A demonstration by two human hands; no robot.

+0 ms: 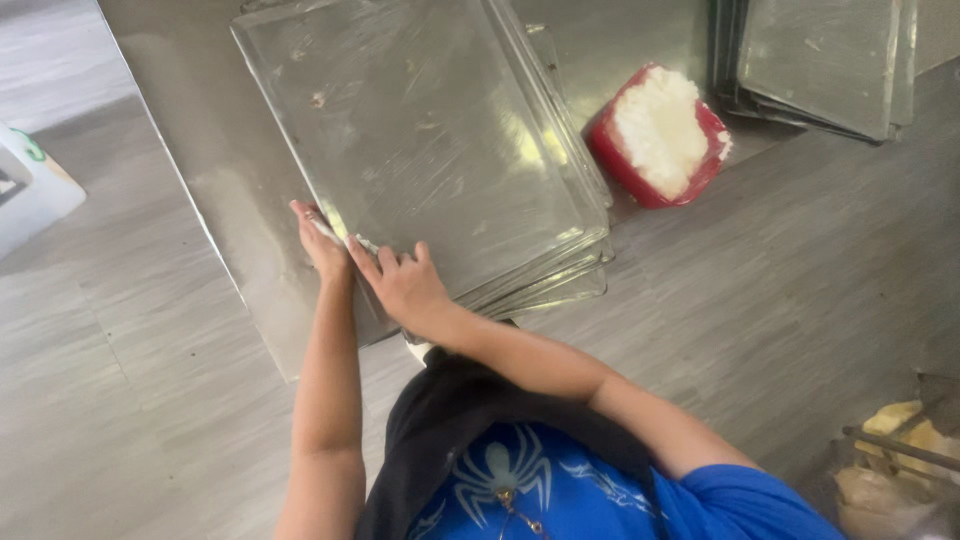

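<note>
Nearest the camera is a blue shirt with a pale spider print [497, 470] under a dark apron, both arms reaching forward. The left hand [322, 240] and the right hand [405, 283] meet at the near corner of a stack of metal baking trays [430, 140], fingers curled together on the top tray's edge and pinching a thin pale strip [330, 232] there. The stack lies slightly fanned on a steel tabletop [240, 170]. Beyond it, to the right, sits a red rectangular tub [655, 135] heaped with something white and crumbly. Farther right, a second pile of trays [820, 60] lies at the tabletop's far edge. Grey plank flooring [800, 280] surrounds everything, and a pale box corner [30, 190] shows at far left.
</note>
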